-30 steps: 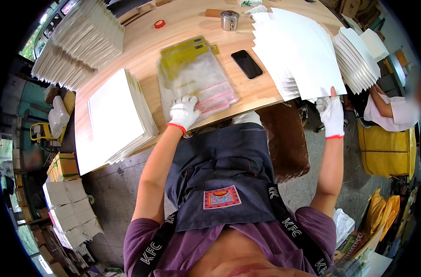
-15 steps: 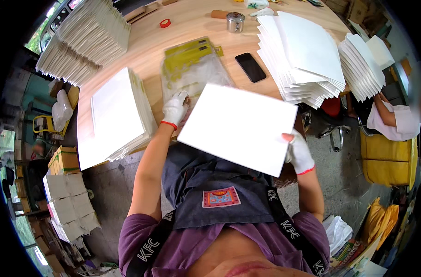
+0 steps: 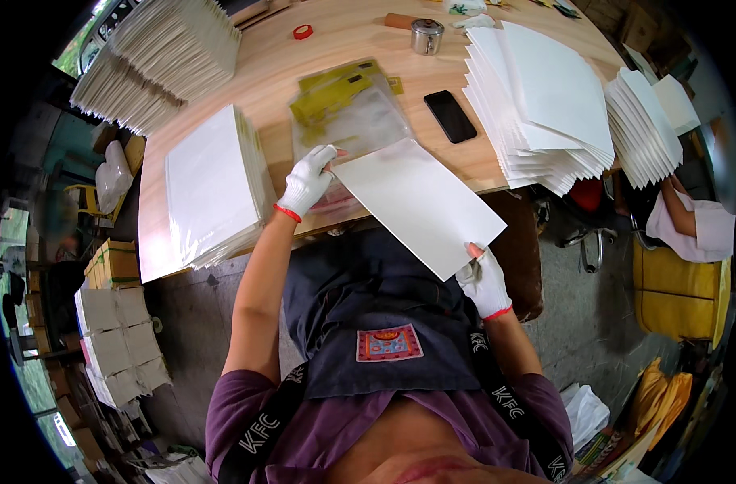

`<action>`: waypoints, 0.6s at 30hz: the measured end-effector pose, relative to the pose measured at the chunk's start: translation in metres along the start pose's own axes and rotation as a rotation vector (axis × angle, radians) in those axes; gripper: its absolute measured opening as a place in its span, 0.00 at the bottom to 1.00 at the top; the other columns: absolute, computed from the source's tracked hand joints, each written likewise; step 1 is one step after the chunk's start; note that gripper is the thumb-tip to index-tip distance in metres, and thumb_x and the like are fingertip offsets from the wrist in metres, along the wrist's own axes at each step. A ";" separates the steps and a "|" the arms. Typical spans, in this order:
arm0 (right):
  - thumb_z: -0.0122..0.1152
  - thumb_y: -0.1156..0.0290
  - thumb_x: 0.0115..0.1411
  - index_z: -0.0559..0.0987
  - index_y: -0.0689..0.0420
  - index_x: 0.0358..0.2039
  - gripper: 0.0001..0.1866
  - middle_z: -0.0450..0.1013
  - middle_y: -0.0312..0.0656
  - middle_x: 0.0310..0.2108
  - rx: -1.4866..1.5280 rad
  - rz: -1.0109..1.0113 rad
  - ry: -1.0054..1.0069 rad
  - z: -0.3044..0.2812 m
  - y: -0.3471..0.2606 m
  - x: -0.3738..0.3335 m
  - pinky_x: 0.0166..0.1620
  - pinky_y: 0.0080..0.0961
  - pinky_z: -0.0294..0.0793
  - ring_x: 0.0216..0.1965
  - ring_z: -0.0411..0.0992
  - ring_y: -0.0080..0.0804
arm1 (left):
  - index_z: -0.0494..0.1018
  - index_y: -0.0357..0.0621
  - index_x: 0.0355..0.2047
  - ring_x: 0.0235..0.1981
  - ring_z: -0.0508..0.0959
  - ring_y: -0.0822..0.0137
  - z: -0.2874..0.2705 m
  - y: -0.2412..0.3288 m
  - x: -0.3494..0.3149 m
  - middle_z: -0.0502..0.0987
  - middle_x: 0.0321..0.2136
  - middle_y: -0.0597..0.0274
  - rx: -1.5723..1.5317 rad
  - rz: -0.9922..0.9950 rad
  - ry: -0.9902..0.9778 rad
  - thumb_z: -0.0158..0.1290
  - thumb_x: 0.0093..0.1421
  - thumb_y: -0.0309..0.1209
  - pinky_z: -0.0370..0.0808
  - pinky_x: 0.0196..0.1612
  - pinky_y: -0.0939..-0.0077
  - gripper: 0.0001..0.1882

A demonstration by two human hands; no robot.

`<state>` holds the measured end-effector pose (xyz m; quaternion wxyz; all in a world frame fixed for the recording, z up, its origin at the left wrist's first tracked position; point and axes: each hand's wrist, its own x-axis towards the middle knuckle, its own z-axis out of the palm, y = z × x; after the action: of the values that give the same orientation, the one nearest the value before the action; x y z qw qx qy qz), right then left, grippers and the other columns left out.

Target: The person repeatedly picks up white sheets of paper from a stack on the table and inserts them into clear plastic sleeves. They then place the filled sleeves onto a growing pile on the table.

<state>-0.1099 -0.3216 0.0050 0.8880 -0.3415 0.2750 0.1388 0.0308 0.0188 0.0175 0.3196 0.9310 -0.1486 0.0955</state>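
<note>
A white rectangular board slants from the table's near edge toward my body. My right hand, in a white knit glove with a red cuff, grips its lower right corner, the bare thumb on top. My gloved left hand is closed in a pinch at the near left edge of a clear plastic bag, right beside the board's upper left corner. The board's far end overlaps the bag's near edge; I cannot tell whether it is inside. Olive-yellow patches show at the far end of the bags lying there.
Plastic-covered white boards are stacked left, with a tall pile behind. A black phone, a metal cup and red tape lie beyond the bags. Fanned white boards stand right; another person's arm is farther right.
My right hand has drawn in and lowered, and the board has turned, its far end now at the bags. My left hand has lifted slightly from the bags, fingers pinched.
</note>
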 end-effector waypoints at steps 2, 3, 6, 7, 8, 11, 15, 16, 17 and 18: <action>0.53 0.69 0.61 0.71 0.55 0.39 0.07 0.71 0.34 0.29 -0.029 -0.002 -0.046 0.006 0.007 -0.003 0.22 0.15 0.68 0.21 0.70 0.20 | 0.72 0.49 0.40 0.34 0.74 0.52 -0.001 0.004 -0.008 0.73 0.35 0.56 0.056 0.039 0.059 0.44 0.47 0.17 0.73 0.34 0.63 0.20; 0.52 0.69 0.61 0.71 0.56 0.39 0.07 0.71 0.35 0.29 -0.044 -0.004 -0.069 0.007 0.009 -0.004 0.21 0.16 0.67 0.20 0.69 0.20 | 0.72 0.50 0.40 0.34 0.74 0.52 0.001 0.003 -0.012 0.73 0.35 0.57 0.096 -0.008 0.078 0.44 0.47 0.17 0.73 0.34 0.63 0.21; 0.51 0.68 0.63 0.70 0.56 0.46 0.12 0.72 0.35 0.34 -0.108 0.017 -0.240 0.001 0.016 -0.006 0.25 0.15 0.72 0.29 0.72 0.19 | 0.72 0.50 0.41 0.32 0.74 0.54 0.006 0.003 -0.029 0.72 0.35 0.57 0.162 -0.144 0.149 0.45 0.46 0.16 0.73 0.33 0.63 0.22; 0.51 0.68 0.63 0.70 0.55 0.44 0.10 0.70 0.33 0.30 -0.138 -0.004 -0.153 0.004 0.022 -0.007 0.19 0.17 0.66 0.22 0.70 0.19 | 0.72 0.51 0.41 0.32 0.74 0.54 0.007 0.007 -0.034 0.71 0.35 0.58 0.145 -0.184 0.181 0.45 0.46 0.16 0.73 0.33 0.63 0.22; 0.51 0.67 0.63 0.69 0.56 0.43 0.10 0.69 0.34 0.29 -0.128 -0.004 -0.144 0.004 0.026 -0.006 0.19 0.19 0.65 0.20 0.70 0.21 | 0.72 0.51 0.41 0.31 0.74 0.54 0.008 0.011 -0.039 0.71 0.34 0.58 0.128 -0.223 0.213 0.45 0.46 0.16 0.73 0.32 0.63 0.22; 0.51 0.67 0.63 0.69 0.57 0.42 0.10 0.68 0.36 0.27 -0.108 0.005 -0.129 0.004 0.034 -0.007 0.18 0.24 0.66 0.17 0.70 0.27 | 0.70 0.46 0.47 0.29 0.72 0.62 0.027 0.014 -0.061 0.69 0.33 0.60 -0.018 -0.130 0.367 0.43 0.41 0.11 0.71 0.33 0.73 0.31; 0.52 0.68 0.62 0.69 0.57 0.42 0.10 0.69 0.38 0.27 -0.083 0.019 -0.143 0.010 0.033 -0.017 0.18 0.25 0.68 0.17 0.70 0.29 | 0.56 0.41 0.59 0.37 0.70 0.70 0.084 0.019 -0.077 0.67 0.46 0.58 -0.719 -0.483 0.766 0.46 0.52 0.13 0.72 0.40 0.79 0.32; 0.53 0.68 0.62 0.69 0.57 0.42 0.10 0.69 0.38 0.27 -0.095 0.021 -0.144 0.006 0.033 -0.018 0.18 0.26 0.68 0.17 0.71 0.29 | 0.54 0.40 0.59 0.40 0.71 0.70 0.092 0.022 -0.076 0.67 0.47 0.57 -0.925 -0.706 0.768 0.47 0.55 0.15 0.73 0.40 0.78 0.31; 0.53 0.68 0.62 0.69 0.57 0.42 0.11 0.69 0.38 0.27 -0.102 0.011 -0.134 0.004 0.034 -0.018 0.18 0.26 0.68 0.16 0.71 0.29 | 0.56 0.40 0.56 0.41 0.74 0.67 0.103 0.026 -0.067 0.69 0.45 0.57 -1.118 -0.424 0.946 0.49 0.55 0.15 0.75 0.40 0.75 0.28; 0.53 0.68 0.62 0.68 0.57 0.42 0.11 0.69 0.39 0.27 -0.109 0.001 -0.124 0.002 0.035 -0.019 0.17 0.26 0.67 0.16 0.71 0.30 | 0.58 0.39 0.52 0.42 0.75 0.64 0.102 0.026 -0.068 0.70 0.46 0.56 -1.069 -0.611 0.729 0.50 0.55 0.15 0.77 0.41 0.72 0.25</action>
<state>-0.1393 -0.2963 -0.0015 0.8834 -0.3799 0.2118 0.1745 -0.0330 -0.0492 -0.0655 0.7737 0.5560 0.2086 0.2208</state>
